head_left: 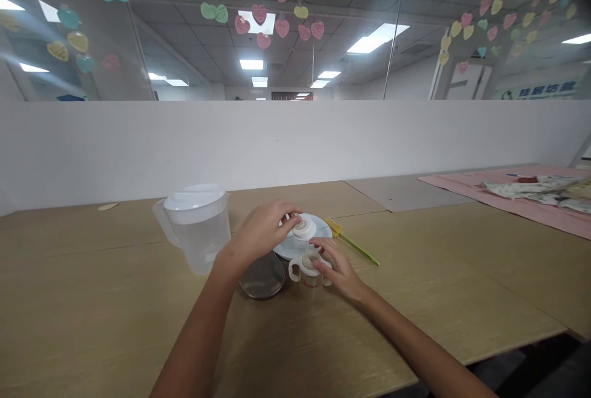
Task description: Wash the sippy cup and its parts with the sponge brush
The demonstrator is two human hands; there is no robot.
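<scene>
1. Head view, the hands at work: the left hand (265,226) pinches a white collar-like top (305,229) between thumb and fingers; the right hand (339,269) lies lower, its thumb and fingers half curled at the rim of a clear two-handled cup (310,284); whether it grips the cup or merely touches it cannot be told.

2. Position of the principal parts: the cup stands upright on the tabletop (286,349), just beneath the right fingers; the white top is above the cup and apart from it, under the left fingertips.

3. Surroundings: a pale plate (325,226) lies behind both hands; a dark round dish (263,288) sits below the left hand, near the cup; a lidded pitcher (203,241) stands to the left of the left hand; a yellow-and-green tool (357,247) rests beyond the right hand.

4. Step in hand, as judged: handling the top and the cup as separate parts; a next move would call for a steady cup under the right hand, and a level, centred top in the left.
</scene>
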